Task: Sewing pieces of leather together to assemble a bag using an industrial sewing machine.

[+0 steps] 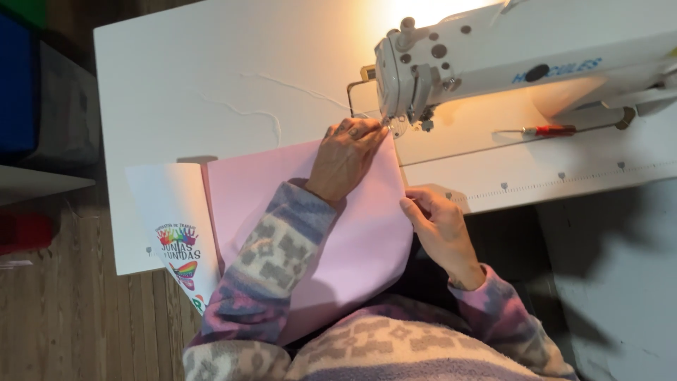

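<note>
A pale pink fabric piece [360, 233] lies across the front of the white sewing table [211, 85] and hangs toward my lap. My left hand [345, 155] rests flat on its far corner, fingertips right at the needle of the white sewing machine [493, 56]. My right hand [441, 226] pinches the fabric's right edge at the table's front edge. A white fabric panel with a rainbow-coloured print [176, 226] joins the pink piece on the left.
A red-handled screwdriver [546, 130] lies on the machine bed under the arm. Loose white threads [268, 116] trail over the tabletop. Wooden floor [70, 310] shows at left, with dark bins [28, 92] at the far left. A grey floor [620, 282] lies at right.
</note>
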